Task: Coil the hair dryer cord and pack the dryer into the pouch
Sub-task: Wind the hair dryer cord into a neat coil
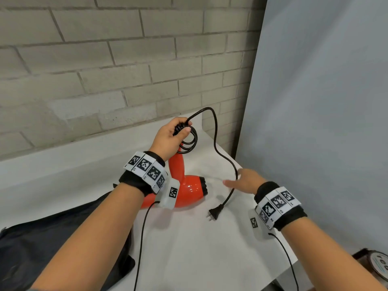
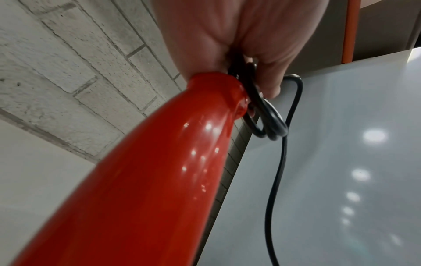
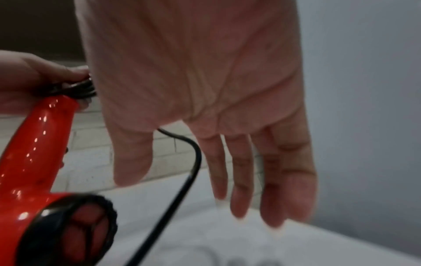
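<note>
A glossy red hair dryer [image 1: 189, 192] lies on the white table [image 1: 189, 248], its handle [image 2: 159, 171] pointing up and away. My left hand [image 1: 172, 135] grips the coiled loops of black cord [image 1: 189, 141] at the handle's end. The loose cord [image 1: 218, 148] arcs right and down to the plug [image 1: 214, 213] lying on the table. My right hand [image 1: 241, 181] hovers with straight fingers [image 3: 241, 180] beside the loose cord [image 3: 182, 180], holding nothing. A dark pouch [image 1: 52, 244] lies at the lower left.
A grey brick wall [image 1: 105, 70] stands behind the table. A pale blue-grey backdrop [image 1: 325, 101] rises at the right. A round object [image 1: 378, 265] sits past the table's right edge. Thin black wires [image 1: 142, 238] hang from both wristbands.
</note>
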Demonstrator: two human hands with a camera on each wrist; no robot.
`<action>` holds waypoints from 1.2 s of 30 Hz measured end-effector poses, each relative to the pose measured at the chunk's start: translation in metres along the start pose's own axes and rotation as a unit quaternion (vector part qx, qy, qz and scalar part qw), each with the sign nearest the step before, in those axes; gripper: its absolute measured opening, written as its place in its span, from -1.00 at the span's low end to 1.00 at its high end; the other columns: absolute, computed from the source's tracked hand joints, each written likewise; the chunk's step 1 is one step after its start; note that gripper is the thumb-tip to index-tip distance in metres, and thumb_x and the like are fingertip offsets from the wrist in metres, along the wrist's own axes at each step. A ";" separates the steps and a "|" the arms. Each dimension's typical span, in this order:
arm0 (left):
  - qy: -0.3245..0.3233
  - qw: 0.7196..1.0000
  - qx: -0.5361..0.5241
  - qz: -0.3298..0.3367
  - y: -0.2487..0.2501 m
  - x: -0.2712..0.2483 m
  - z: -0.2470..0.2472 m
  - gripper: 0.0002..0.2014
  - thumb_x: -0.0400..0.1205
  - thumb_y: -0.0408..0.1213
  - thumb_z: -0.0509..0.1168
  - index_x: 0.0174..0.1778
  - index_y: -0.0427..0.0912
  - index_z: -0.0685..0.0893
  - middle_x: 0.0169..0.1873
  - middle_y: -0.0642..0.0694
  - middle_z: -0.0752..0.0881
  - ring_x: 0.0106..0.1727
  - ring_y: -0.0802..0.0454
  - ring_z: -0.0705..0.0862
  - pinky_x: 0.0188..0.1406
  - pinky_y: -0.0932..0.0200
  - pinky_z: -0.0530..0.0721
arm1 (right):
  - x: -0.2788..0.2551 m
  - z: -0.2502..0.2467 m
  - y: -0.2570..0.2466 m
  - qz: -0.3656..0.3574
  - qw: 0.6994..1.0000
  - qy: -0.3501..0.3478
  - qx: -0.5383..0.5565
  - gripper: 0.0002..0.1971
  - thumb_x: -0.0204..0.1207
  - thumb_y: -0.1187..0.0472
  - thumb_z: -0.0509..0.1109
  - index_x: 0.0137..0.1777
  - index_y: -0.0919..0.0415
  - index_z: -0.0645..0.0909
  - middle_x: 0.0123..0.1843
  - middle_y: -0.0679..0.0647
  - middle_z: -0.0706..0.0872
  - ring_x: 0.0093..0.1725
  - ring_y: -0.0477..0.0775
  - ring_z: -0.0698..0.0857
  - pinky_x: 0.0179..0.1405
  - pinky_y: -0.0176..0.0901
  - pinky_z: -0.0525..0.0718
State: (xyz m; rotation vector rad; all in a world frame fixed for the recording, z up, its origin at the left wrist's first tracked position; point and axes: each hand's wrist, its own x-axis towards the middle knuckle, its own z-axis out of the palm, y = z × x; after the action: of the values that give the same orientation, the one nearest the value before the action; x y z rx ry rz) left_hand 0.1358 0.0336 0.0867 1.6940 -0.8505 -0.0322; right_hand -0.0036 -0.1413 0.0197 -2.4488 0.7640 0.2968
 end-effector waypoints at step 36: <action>0.029 0.998 0.019 0.044 -0.009 0.008 0.011 -0.79 0.57 -0.08 0.17 -0.05 -0.09 0.61 -0.19 0.00 0.65 -0.15 0.23 0.61 -0.14 0.52 0.52 | -0.033 -0.015 -0.102 -0.307 0.796 0.265 0.449 -0.55 0.36 0.58 0.36 -0.26 -0.03 0.32 -0.38 -0.07 0.49 -0.42 -0.25 0.50 -0.27 -0.43 0.60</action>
State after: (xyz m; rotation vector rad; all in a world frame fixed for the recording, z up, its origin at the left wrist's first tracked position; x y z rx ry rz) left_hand 0.1412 0.0203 0.0783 1.6826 -0.8854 0.0923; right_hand 0.0290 -0.0647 0.0891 -1.6746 0.1608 -0.8521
